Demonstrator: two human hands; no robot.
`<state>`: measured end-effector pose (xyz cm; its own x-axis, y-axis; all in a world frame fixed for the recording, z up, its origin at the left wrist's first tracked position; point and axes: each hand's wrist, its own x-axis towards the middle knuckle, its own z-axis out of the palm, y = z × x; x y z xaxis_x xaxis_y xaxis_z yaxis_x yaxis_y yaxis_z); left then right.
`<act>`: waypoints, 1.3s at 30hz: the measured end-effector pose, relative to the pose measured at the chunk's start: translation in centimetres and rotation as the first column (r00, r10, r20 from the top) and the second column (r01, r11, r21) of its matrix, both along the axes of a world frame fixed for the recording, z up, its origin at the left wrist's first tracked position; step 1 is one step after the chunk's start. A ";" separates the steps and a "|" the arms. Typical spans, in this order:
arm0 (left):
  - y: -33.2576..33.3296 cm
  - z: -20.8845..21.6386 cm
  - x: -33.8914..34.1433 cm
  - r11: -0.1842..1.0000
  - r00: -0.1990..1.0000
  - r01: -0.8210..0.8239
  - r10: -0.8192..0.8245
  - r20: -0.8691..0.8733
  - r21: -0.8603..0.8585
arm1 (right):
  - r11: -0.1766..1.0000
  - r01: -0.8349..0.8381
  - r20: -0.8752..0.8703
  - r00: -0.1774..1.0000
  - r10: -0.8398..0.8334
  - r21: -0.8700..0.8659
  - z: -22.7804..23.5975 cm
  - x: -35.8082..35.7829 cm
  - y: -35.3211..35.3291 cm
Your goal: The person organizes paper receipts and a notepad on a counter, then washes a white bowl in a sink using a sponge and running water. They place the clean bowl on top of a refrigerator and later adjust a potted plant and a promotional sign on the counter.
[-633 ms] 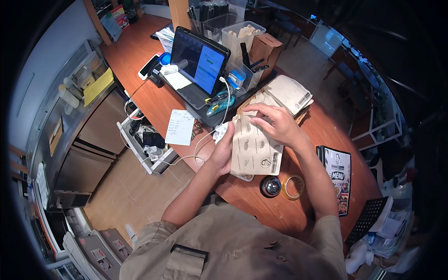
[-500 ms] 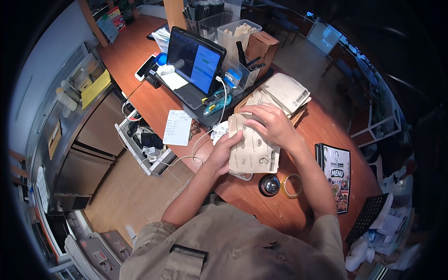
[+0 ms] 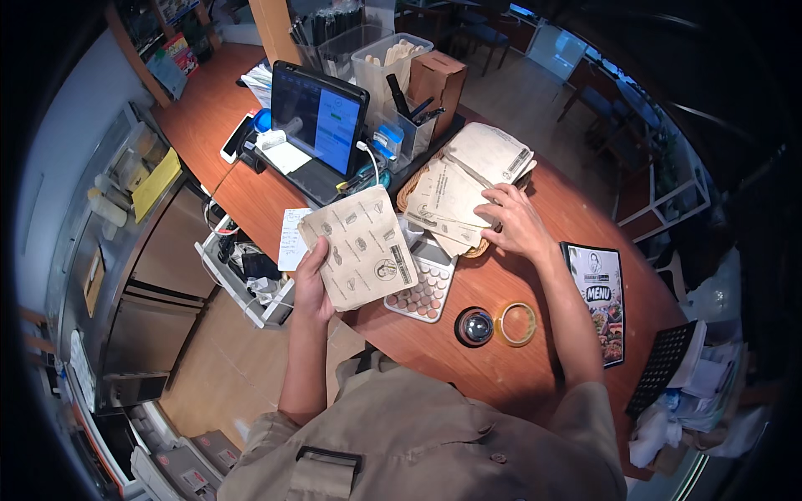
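My left hand (image 3: 312,280) is closed on a flat square of printed brown paper (image 3: 357,250), thumb on top and fingers hidden beneath. Whether it is one piece or several I cannot tell. To the right, a shallow wicker basket (image 3: 478,250) holds a loose pile of similar brown papers (image 3: 451,196), some fanned toward me. At the pile's right edge, my right hand (image 3: 518,224) has curved fingers, with the thumb apart from them. Its fingertips are over or touching the papers, and nothing shows in its grip.
Near me lie a coin tray (image 3: 422,292), a call bell (image 3: 476,326) and a tape roll (image 3: 516,324). A menu (image 3: 595,302) is on the right. Behind stand a tablet (image 3: 317,121) and a pen holder (image 3: 415,134). An open drawer (image 3: 276,311) juts out at left.
My hands have parted. The left has carried the brown paper left and down, uncovering the coin tray; the right has let go of it and moved to the basket's pile.
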<state>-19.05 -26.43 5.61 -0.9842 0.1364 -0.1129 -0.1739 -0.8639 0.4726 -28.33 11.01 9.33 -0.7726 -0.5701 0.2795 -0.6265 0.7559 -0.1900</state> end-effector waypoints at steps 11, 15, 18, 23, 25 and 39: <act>1.9 0.7 0.0 0.998 0.998 0.056 -0.056 0.002 0.036 | 0.301 0.413 0.404 0.910 -0.093 -0.860 -2.4 -4.5 -0.1; 3.0 1.3 -0.3 0.997 0.997 0.075 -0.075 -0.005 0.032 | -0.033 0.357 0.349 0.925 0.150 -0.934 -1.3 -5.7 -0.4; 4.0 1.9 -0.6 0.997 0.997 0.075 -0.075 0.001 0.013 | -0.152 0.212 0.196 0.974 0.114 -0.965 2.2 -4.8 -1.4; 5.3 3.1 -1.3 0.994 0.996 0.094 -0.093 0.008 -0.057 | -0.053 0.251 0.191 0.841 0.506 -0.966 9.9 0.3 -2.8; 5.9 3.4 -1.5 0.990 0.992 0.126 -0.126 0.007 -0.060 | -0.016 0.273 0.198 0.739 0.644 -0.962 10.7 2.0 -4.5; 6.2 3.1 -1.1 0.967 0.966 0.256 -0.256 0.031 0.007 | 0.548 0.248 0.493 0.792 0.360 -0.799 4.5 1.8 -9.6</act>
<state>-20.13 -20.23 8.76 -0.9123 0.3838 -0.1426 -0.4044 -0.7900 0.4608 -26.54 1.45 13.79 -0.9093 -0.3792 0.1711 -0.2028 0.0448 -0.9782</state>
